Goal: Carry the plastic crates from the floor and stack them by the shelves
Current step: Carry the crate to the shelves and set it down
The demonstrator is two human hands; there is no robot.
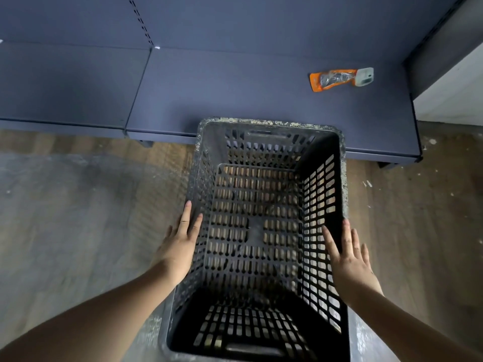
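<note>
A dark, perforated plastic crate (264, 231) stands upright and open-topped on the wooden floor (78, 218), seen from straight above. Its far rim, speckled with pale flecks, reaches the front edge of the low blue shelf (235, 87); whether it touches that edge cannot be told.

The left hand (180, 246) lies flat against the outside of the crate's left wall, fingers straight and pointing toward the shelf, the grip released rather than closed on the rim. The right hand (350, 257) is likewise spread open at the right wall, fingers extended along the rim, clasping nothing. The crate sits between the two palms, with both forearms running back along its near corners.

The floor to the left of the crate is bare and wide; to the right there is a narrower strip with small pale scraps. On the shelf, well apart from the crate and toward the right end, lies an orange packet (337, 79) with a pale grey cap. The shelf ends at a dark upright panel (444, 48) on the right.
</note>
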